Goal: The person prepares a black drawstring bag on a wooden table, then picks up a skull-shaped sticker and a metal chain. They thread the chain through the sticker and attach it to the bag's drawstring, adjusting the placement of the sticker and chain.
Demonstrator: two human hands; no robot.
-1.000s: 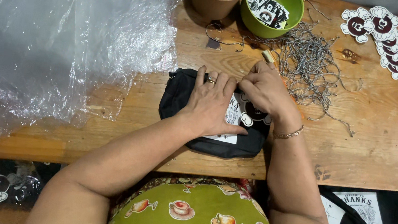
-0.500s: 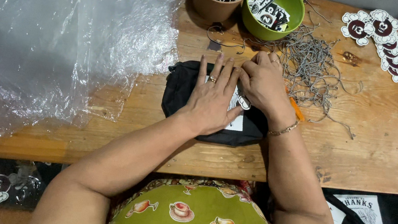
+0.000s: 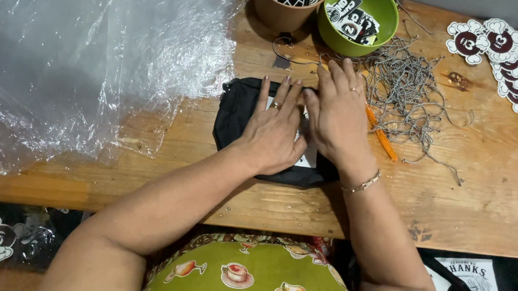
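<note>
Both my hands flat, fingers spread, gripping nothing | left hand point(image 3: 272, 127) and right hand point(image 3: 337, 112) press black folded cloth point(image 3: 236, 113) | mid worktop point(image 3: 476, 198).

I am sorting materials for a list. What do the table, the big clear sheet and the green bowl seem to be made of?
Table: wood, matte; grain and knots show.
Clear sheet: thin plastic film, glossy; it is see-through, crinkled and catches glare.
Green bowl: probably plastic, possibly glazed ceramic; smooth, even colour.

- White label on the folded black garment point(image 3: 236, 113) — mostly hidden under both hands.
- Orange tool point(image 3: 381, 141) — its 9 o'clock end hidden by the right hand point(image 3: 338, 119).
- Brown cup point(image 3: 285, 10) at 12 o'clock — cut off by the top edge.
- Clear plastic sheeting point(image 3: 74, 44) — runs off the left edge.
</note>
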